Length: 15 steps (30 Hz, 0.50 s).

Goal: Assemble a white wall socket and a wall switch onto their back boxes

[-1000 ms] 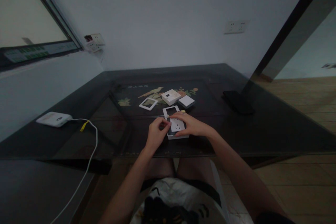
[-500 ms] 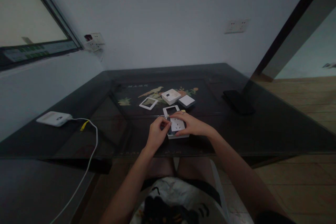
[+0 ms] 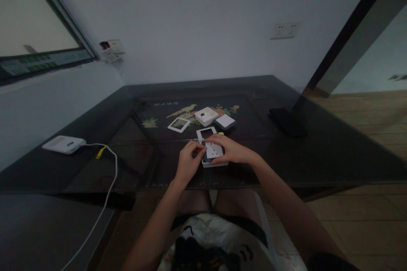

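A white wall socket (image 3: 215, 150) with a dark surround sits over a white box (image 3: 216, 164) near the table's front edge. My right hand (image 3: 233, 150) grips the socket, fingers over its far edge and thumb at its near side. At the socket's left edge, my left hand (image 3: 190, 159) has its thumb and fingertips pinched together; what they hold, if anything, is too small to make out. Just beyond the hands lies a white frame (image 3: 206, 131), partly covered by my right fingers.
Farther back lie another white frame (image 3: 179, 125), a white square box (image 3: 206, 115) and a white-faced switch-like piece (image 3: 225, 121). A black flat object (image 3: 288, 123) is on the right. On the left, a white device (image 3: 64, 144) trails a white cable (image 3: 115, 169) over the table edge.
Both hands stay at the socket, with only slight movement of the left fingers. The whole view has shifted a little.
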Each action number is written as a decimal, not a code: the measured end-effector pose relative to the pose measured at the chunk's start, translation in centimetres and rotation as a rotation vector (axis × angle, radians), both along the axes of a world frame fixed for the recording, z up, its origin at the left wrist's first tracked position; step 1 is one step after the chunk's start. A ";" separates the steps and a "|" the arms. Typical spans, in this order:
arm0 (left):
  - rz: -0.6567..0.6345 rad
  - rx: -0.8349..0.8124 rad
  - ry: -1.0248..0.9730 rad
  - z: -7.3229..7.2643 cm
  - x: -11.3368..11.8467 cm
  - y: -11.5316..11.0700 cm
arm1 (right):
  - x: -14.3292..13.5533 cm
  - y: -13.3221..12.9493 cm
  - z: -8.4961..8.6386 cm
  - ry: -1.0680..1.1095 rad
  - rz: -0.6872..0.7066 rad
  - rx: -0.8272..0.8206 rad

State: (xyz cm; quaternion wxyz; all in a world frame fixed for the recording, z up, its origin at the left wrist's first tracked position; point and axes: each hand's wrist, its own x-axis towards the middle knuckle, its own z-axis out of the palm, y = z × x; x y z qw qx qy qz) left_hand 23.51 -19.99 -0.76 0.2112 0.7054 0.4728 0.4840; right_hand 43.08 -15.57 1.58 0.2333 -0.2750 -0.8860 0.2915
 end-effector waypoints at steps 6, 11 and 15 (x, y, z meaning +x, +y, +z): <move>-0.034 -0.060 -0.049 0.0 -0.3 0.0 | 0.1 0.0 0.0 0.001 0.002 0.007; 0.000 -0.073 -0.088 0.0 -0.2 0.0 | 0.0 0.1 0.0 -0.003 0.007 0.010; 0.025 -0.084 -0.094 -0.3 -0.1 0.2 | 0.0 0.1 0.0 -0.001 0.008 0.002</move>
